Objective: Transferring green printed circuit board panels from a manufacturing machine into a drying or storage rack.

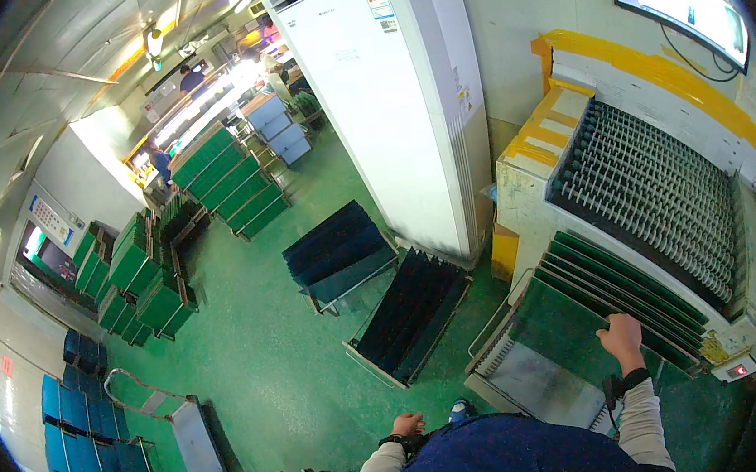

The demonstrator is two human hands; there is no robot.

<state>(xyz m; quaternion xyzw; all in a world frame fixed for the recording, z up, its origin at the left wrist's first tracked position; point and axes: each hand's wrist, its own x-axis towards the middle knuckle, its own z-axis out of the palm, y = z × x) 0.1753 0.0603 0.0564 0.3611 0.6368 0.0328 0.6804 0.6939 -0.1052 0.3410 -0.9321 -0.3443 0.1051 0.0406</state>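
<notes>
At the slotted rack (535, 357) | right hand (622, 336) grips one green panel's (569, 327) top edge | left hand (407, 425) fisted, empty | panel not yet lifted; several still racked.

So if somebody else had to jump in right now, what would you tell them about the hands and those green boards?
Right hand: on the top edge of the front green board in the slotted rack by the roller machine.
Left hand: closed in a fist at the waist, seemingly holding nothing.
Done: several boards stand upright in the rack.
Left: the front slots look unfilled, and the gripped board is not released yet.
</notes>
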